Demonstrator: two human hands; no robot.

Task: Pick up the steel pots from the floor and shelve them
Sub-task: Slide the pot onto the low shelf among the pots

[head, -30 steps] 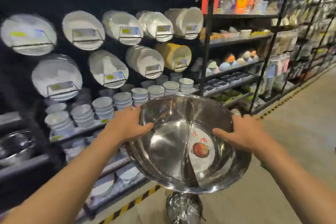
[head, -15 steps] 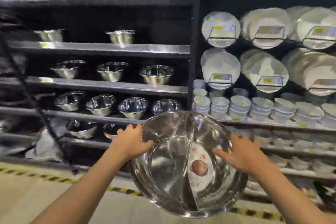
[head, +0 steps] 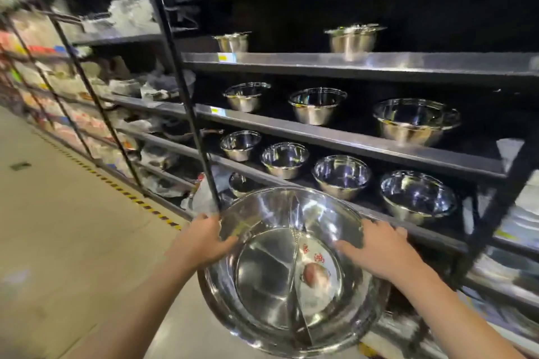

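Both hands are gripping one big steel pot (head: 291, 271) by its rim, held in the air in front of the shelving, tilted so the inside is facing the camera. Going left to right: beige floor (head: 58, 242) with a yellow-black hazard stripe (head: 131, 198) is running along the rack base; blurred packaged goods (head: 43, 67) are sitting on the far-left racks, too smeared to identify. Left hand (head: 201, 239) is clamping the pot's left rim, thumb lying inside over the wall, fingers curling round the outside, right beside a black upright post (head: 180, 96). Pot is showing a centre divider (head: 297, 265) splitting it in two, with a paper label (head: 315, 274) with red characters and a round picture sitting in the right half. Right hand (head: 376, 251) is holding the right rim, thumb pointing into the bowl, fingers wrapping over the edge. Behind the pot, black shelves (head: 350, 140) are carrying steel bowls: four in a row (head: 341, 176) on the shelf just above the pot, three (head: 318, 105) on the next one up, two lidded pots (head: 353, 38) above those. Another steel bowl (head: 242, 183) is showing partly on the shelf behind the pot's upper rim. Right edge is blurring out
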